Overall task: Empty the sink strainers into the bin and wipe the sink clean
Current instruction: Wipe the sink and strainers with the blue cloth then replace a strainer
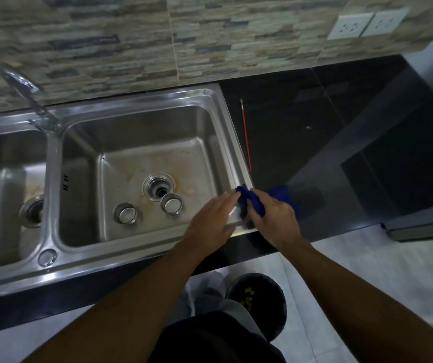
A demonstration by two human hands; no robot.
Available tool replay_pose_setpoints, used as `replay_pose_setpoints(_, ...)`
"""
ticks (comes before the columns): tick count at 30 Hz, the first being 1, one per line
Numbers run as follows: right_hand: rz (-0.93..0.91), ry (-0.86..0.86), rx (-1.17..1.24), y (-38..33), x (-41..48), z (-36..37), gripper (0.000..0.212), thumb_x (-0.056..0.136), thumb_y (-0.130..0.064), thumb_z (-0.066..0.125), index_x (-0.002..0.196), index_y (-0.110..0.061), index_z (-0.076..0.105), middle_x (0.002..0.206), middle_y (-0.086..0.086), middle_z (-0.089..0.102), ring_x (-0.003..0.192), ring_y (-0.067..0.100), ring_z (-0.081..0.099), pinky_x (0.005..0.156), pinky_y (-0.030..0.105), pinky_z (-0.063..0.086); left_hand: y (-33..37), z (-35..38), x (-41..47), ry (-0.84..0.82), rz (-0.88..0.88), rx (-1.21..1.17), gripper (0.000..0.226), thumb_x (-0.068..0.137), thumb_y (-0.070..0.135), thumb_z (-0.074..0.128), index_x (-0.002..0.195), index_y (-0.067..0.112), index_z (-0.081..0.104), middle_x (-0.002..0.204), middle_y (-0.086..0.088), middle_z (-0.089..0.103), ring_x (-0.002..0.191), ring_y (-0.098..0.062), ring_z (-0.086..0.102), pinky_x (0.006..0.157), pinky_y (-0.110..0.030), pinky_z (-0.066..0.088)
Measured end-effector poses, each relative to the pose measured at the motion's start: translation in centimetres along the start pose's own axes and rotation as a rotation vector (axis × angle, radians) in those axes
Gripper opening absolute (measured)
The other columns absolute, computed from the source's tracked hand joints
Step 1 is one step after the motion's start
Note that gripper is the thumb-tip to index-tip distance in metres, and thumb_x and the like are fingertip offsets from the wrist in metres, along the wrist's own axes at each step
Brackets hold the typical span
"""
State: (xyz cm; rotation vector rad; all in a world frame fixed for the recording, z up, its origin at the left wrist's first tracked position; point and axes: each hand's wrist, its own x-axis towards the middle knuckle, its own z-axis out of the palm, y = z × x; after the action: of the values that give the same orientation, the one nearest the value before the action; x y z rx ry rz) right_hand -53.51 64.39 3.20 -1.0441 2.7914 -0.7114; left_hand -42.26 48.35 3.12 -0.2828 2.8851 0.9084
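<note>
A steel double sink (142,103) fills the left of the view. Two round metal strainers (125,212) (171,203) stand on the stained floor of the right basin, beside its open drain (161,189). My right hand (275,218) grips a blue cloth (249,199) at the sink's front right corner. My left hand (210,221) lies with straight fingers over that corner, its fingertips touching the cloth. A dark bin (259,302) with yellow bits inside stands on the floor below the counter.
A chrome tap (24,93) rises behind the divider. The left basin drain (32,212) shows at the left edge. A thin red stick (246,137) lies on the black counter (314,113) right of the sink. Wall sockets (367,22) sit at top right.
</note>
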Motion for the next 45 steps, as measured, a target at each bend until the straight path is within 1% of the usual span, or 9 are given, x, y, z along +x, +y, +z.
replay_pose_setpoints(9,-0.027,-0.239,0.394,1.8,-2.0,-0.2,0.069,0.077,-0.051,0.080,0.137,-0.030,0.054,0.130,-0.011,0.065,0.114,-0.005,0.062,0.098,0.023,0.054,0.3,0.1,1.9,0.088,0.079,0.238,0.048,0.090,0.027,0.061,0.137,0.024,0.057,0.132,-0.001,0.062,0.124,-0.021,0.055,0.107,-0.034,0.038)
replay_pose_setpoints(16,-0.239,-0.299,-0.077,6.6,-3.5,-0.5,0.080,0.092,-0.062,0.054,0.158,-0.028,0.023,0.168,-0.011,0.011,0.156,0.013,0.000,0.128,0.042,0.007,-1.0,0.8,0.4,0.046,0.157,0.211,0.045,0.081,0.031,0.053,0.121,0.018,0.068,0.124,-0.001,0.069,0.113,-0.018,0.059,0.108,-0.032,0.038)
replay_pose_setpoints(19,-0.366,-0.241,-0.256,6.5,-2.9,-0.9,0.057,0.101,-0.044,0.043,0.153,-0.020,0.039,0.161,0.002,0.034,0.152,0.025,0.026,0.124,0.045,0.024,-0.5,1.1,-0.5,-0.054,0.110,0.140,0.075,0.082,0.053,0.048,0.148,0.018,0.046,0.157,-0.003,0.043,0.144,-0.017,0.037,0.124,-0.030,0.017)
replay_pose_setpoints(22,-0.390,-0.094,-0.296,4.6,-1.7,-1.1,0.043,0.086,-0.018,0.070,0.128,-0.006,0.066,0.130,0.015,0.067,0.126,0.036,0.061,0.109,0.050,0.046,1.4,1.7,-0.4,-0.114,0.085,0.111,0.093,0.084,0.070,0.047,0.156,0.014,0.031,0.164,-0.003,0.029,0.151,-0.017,0.026,0.123,-0.025,0.003)
replay_pose_setpoints(25,-0.417,-0.056,-0.209,2.7,-0.4,-2.1,0.034,0.088,-0.018,0.063,0.117,-0.003,0.070,0.109,0.018,0.075,0.104,0.035,0.072,0.096,0.049,0.056,2.6,1.6,0.5,-0.042,-0.038,0.039,0.071,0.089,0.060,0.057,0.143,0.015,0.046,0.141,-0.002,0.058,0.127,-0.022,0.054,0.110,-0.028,0.036)
replay_pose_setpoints(28,-0.519,-0.117,-0.153,1.7,0.7,-3.1,0.035,0.089,-0.020,0.065,0.121,-0.004,0.067,0.109,0.014,0.075,0.095,0.030,0.073,0.090,0.042,0.056,2.0,0.0,0.6,-0.035,-0.113,0.008,0.033,0.095,0.033,0.056,0.122,0.015,0.058,0.106,-0.008,0.069,0.095,-0.027,0.064,0.076,-0.029,0.046)
replay_pose_setpoints(34,-0.409,-0.461,-0.066,-1.5,2.6,-0.2,0.083,0.092,-0.031,0.064,0.159,-0.020,0.017,0.167,-0.002,0.016,0.153,0.013,0.015,0.125,0.030,0.015,-1.5,-4.3,-0.6,-0.167,-0.187,0.006,0.034,0.095,0.034,0.052,0.119,0.010,0.054,0.108,-0.014,0.066,0.094,-0.033,0.064,0.082,-0.043,0.055)
replay_pose_setpoints(38,-0.273,-0.446,0.142,-7.1,3.2,3.7,0.072,0.094,-0.011,0.055,0.158,-0.019,0.025,0.151,0.011,0.047,0.130,0.029,0.053,0.109,0.037,0.044,-5.0,-6.8,-2.6,-0.144,-0.268,-0.014,0.034,0.095,0.037,0.054,0.119,0.014,0.054,0.108,-0.010,0.063,0.094,-0.028,0.062,0.080,-0.040,0.055)
replay_pose_setpoints(45,-0.483,-0.484,0.239,-18.9,6.1,9.0,0.056,0.084,-0.007,0.056,0.138,-0.025,0.056,0.122,0.003,0.071,0.103,0.022,0.068,0.094,0.024,0.049,-15.7,-13.2,-10.3,-0.014,-0.418,-0.066,0.045,0.095,0.025,0.061,0.138,0.022,0.051,0.132,-0.007,0.063,0.118,-0.028,0.061,0.100,-0.040,0.049)
